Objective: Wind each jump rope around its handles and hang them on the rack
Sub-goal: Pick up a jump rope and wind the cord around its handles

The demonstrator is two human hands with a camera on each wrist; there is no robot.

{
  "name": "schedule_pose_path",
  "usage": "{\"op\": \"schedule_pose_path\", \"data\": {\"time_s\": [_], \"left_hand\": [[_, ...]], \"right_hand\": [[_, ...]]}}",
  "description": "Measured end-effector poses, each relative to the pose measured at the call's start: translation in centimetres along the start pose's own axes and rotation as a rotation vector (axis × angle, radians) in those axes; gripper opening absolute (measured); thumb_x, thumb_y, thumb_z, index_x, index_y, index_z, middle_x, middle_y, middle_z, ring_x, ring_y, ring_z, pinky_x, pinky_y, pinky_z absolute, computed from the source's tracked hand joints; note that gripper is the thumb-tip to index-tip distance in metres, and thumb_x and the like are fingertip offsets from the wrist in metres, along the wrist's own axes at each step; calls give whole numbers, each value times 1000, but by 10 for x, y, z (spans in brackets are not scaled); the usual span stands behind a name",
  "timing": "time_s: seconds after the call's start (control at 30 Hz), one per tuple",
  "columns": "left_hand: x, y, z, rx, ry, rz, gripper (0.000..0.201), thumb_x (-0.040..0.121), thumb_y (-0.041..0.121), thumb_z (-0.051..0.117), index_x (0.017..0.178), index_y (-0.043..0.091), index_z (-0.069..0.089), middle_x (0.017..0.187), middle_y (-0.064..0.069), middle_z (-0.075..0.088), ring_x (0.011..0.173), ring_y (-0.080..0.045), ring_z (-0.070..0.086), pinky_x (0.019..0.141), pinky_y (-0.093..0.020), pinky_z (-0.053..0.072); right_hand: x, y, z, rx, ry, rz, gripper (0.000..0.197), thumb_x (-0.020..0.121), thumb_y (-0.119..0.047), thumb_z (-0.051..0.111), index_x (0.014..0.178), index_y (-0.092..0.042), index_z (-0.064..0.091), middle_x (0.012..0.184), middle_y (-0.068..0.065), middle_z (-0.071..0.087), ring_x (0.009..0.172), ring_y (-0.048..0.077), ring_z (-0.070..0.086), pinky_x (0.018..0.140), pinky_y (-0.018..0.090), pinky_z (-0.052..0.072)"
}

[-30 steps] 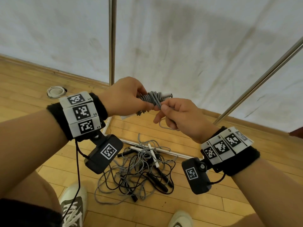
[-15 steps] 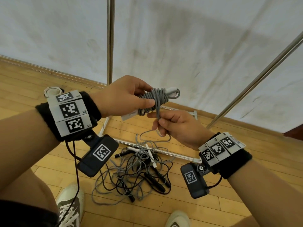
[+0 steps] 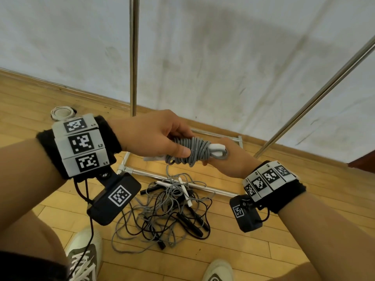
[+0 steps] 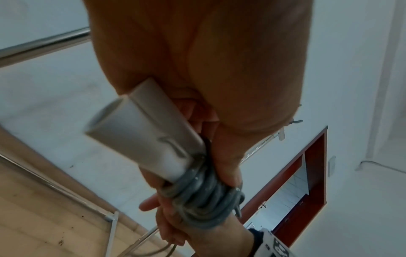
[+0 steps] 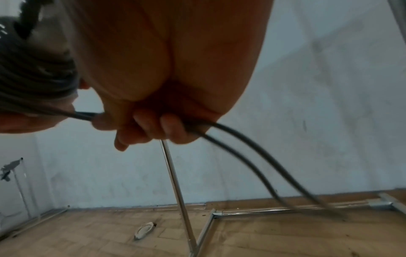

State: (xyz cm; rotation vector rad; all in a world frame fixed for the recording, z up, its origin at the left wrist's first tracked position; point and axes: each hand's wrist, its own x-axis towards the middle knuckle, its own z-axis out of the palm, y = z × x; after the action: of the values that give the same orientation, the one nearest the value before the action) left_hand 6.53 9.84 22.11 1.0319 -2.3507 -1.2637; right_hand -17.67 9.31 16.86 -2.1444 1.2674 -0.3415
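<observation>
Nearest the person, two shoes [image 3: 85,258] stand on the wooden floor [image 3: 233,242]. Just beyond them, in front of the rack's [image 3: 134,57] base bar, lies a tangled pile of jump ropes [image 3: 168,211], grey and black cords mixed with white and black handles.

Above that pile, both hands meet in front of the rack. The left hand [image 3: 150,136] is curled around a pair of white handles [image 4: 142,128], thumb pressed on the grey rope [image 3: 192,152] coiled many times around them. The handles' ends stick out on the side of the coil toward the right hand. The right hand [image 3: 229,159] sits behind and under the bundle; in the right wrist view its fingers [image 5: 153,125] are curled around a loose doubled length of the same rope, which runs from the coil through the fist and trails down toward the floor.

Farther off, the rack's upright pole rises in front of a stained white wall [image 3: 223,57], and a slanted pole [image 3: 316,98] stands to the right of it. Left of the upright, a small round white object [image 3: 61,112] lies on the floor by the skirting.
</observation>
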Motion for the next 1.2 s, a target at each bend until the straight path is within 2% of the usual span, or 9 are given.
{"op": "schedule_pose_path", "data": {"time_s": [0.07,0.13,0.2,0.27,0.37,0.6,0.77,1.03,1.2], "left_hand": [[0,0,2,27,-44,3,26,90,28,69,115,22,70,87,11,75,73,-6,70,67,-20,51],[1,0,5,87,-66,4,23,91,30,68,114,25,70,83,13,74,68,-4,67,62,-17,49],[4,-2,8,160,-69,-26,24,91,33,67,114,28,70,83,12,73,69,-4,67,63,-18,50],[7,-4,11,225,-81,-64,23,91,35,66,113,29,70,82,9,73,70,-6,66,66,-26,54],[12,-8,15,310,-96,-104,23,91,37,65,112,28,69,78,8,71,67,-6,65,66,-30,54],[23,-17,14,411,28,-162,22,94,36,60,109,22,67,77,5,69,66,-10,64,61,-31,53],[27,-17,8,379,235,-158,17,93,34,61,101,19,67,77,3,68,66,-15,65,65,-39,56],[21,-11,-8,165,500,-131,19,94,30,62,104,17,72,75,2,73,62,-8,67,60,-30,55],[9,-7,-13,95,384,-68,22,95,28,61,109,17,72,85,-1,76,74,-13,71,71,-34,58]], "right_hand": [[1,4,-5,-67,-16,-32,23,84,-6,72,73,-27,69,65,-12,67,63,7,62,62,28,51],[2,7,-8,-55,18,24,15,82,-14,75,73,-25,71,63,-5,67,60,9,57,60,30,48],[3,10,-10,-55,73,55,17,86,-27,73,69,-23,69,63,2,65,56,6,51,57,29,43],[4,8,-11,-80,92,55,24,85,-39,71,73,-19,69,60,-5,59,53,1,47,53,17,38],[5,-1,-13,-74,117,68,31,86,-46,69,76,-16,69,61,-9,55,52,0,47,50,14,36],[4,-28,-20,215,209,202,29,93,-21,59,69,-11,70,48,-7,54,43,8,41,46,21,35],[2,-42,-18,561,195,196,20,99,-8,50,88,-4,66,58,3,61,45,9,43,42,20,34],[-4,-43,6,719,200,65,28,104,-25,46,96,-10,68,65,7,64,47,12,47,43,22,38],[-7,-30,14,747,50,29,31,103,0,39,112,-10,66,77,4,62,60,12,46,56,23,41]]}}
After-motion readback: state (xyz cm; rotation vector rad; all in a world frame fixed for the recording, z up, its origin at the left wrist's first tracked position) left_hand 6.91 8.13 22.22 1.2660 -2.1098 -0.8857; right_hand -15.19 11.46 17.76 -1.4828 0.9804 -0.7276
